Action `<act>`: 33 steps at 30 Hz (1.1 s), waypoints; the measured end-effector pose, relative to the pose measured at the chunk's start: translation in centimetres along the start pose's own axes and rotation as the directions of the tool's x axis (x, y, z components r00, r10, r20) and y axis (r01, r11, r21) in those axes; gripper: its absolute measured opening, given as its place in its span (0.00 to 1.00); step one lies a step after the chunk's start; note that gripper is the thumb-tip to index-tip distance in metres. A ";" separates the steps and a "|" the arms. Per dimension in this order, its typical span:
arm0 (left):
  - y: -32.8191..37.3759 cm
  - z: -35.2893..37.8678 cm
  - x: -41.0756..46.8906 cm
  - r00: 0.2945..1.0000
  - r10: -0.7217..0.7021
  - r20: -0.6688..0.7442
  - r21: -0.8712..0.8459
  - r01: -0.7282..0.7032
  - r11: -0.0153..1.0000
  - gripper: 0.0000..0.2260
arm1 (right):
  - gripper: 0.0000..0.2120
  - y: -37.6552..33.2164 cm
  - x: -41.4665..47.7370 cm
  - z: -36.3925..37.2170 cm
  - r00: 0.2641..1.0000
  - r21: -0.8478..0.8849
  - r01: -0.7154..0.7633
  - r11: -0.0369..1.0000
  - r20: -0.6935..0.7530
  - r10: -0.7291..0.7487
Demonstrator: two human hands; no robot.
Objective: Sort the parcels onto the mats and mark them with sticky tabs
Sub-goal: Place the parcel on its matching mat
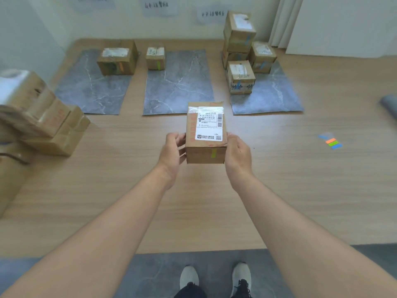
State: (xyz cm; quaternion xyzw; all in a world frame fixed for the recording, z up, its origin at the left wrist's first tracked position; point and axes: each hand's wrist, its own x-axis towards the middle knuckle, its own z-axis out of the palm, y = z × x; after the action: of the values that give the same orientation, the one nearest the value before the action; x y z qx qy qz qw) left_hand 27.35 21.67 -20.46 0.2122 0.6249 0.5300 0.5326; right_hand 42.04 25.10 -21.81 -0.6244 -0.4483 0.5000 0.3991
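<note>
I hold a small cardboard parcel (205, 134) in the air in front of me, my left hand (171, 153) gripping its left side and my right hand (237, 155) its right side. It has a white shipping label on top and a green sticky tab on its near face. Three grey marble-pattern mats lie on the floor ahead: the left mat (86, 91) carries a parcel with an orange tab (117, 61), the middle mat (182, 87) a parcel with a green tab (155, 58), the right mat (277, 93) several parcels with blue tabs (240, 76).
A pile of cardboard parcels (36, 117) sits at the left edge. A strip of blue, orange and green sticky tabs (330, 141) lies on the wooden floor at the right. Paper signs hang on the wall above the mats. My feet stand on a grey mat (150, 274).
</note>
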 end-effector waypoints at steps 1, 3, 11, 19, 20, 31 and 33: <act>1.3 -0.1 -0.5 1.000 0.026 0.005 0.017 -0.026 1.000 0.22 | 0.18 -1.4 -0.4 0.1 1.000 -0.003 0.022 1.000 -0.006 -0.022; 4.0 -0.4 -1.7 0.996 0.083 0.026 0.047 -0.084 0.995 0.22 | 0.18 -4.4 -1.3 0.1 0.998 0.009 0.068 0.998 -0.010 -0.068; 15.4 -0.2 -7.2 0.957 0.279 0.084 0.081 -0.286 0.955 0.23 | 0.19 -15.9 -4.9 -1.5 0.978 0.037 0.208 0.977 -0.006 -0.208; 23.5 1.5 -9.9 0.936 0.347 0.063 0.081 -0.351 0.933 0.23 | 0.18 -24.3 -5.3 -4.5 0.924 -0.010 0.382 0.924 0.019 -0.381; 24.1 2.0 -10.1 0.933 0.354 0.060 0.067 -0.358 0.931 0.24 | 0.17 -24.9 -5.0 -4.8 0.918 -0.018 0.397 0.918 0.021 -0.396; 27.4 4.1 -6.7 0.929 0.371 0.000 0.021 -0.371 0.928 0.23 | 0.19 -29.0 -0.3 -5.1 0.855 -0.089 0.518 0.850 0.092 -0.511; 27.5 3.8 -5.4 0.931 0.364 -0.012 0.014 -0.364 0.931 0.22 | 0.19 -29.2 0.9 -4.3 0.858 -0.113 0.513 0.851 0.117 -0.501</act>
State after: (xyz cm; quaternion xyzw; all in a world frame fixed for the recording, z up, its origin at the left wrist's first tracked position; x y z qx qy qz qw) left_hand 24.39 28.41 6.83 0.3237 0.5814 0.6174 0.4194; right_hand 41.64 33.95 6.36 -0.4891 -0.6471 0.3700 0.4530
